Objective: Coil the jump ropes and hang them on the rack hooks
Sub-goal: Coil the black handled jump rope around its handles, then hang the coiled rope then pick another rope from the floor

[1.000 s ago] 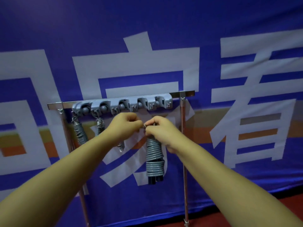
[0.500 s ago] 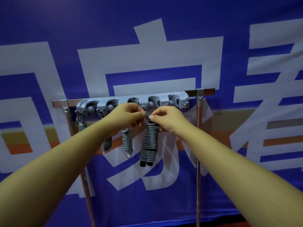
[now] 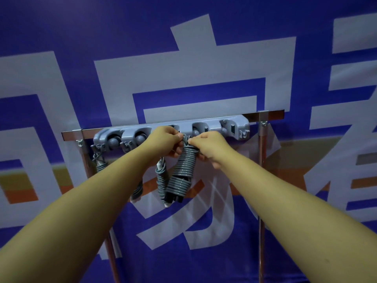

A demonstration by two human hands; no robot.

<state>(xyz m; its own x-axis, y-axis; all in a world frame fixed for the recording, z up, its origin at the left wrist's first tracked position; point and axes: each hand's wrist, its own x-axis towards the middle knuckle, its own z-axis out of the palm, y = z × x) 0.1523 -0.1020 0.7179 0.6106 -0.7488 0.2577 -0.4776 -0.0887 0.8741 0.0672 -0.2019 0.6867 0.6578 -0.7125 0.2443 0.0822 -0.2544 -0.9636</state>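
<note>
Hands pinching coiled rope top, hook hidden behind fingers

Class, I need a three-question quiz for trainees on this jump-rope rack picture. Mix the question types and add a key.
1. True or false: both hands pinch the top of the same coiled jump rope.
2. The gray hook rack is mounted on: A) a metal bar, B) a wooden shelf, C) a door.
3. Fill in: the handle ends below the held coil are ____ in colour.

Key: 1 true; 2 A; 3 black.
</note>
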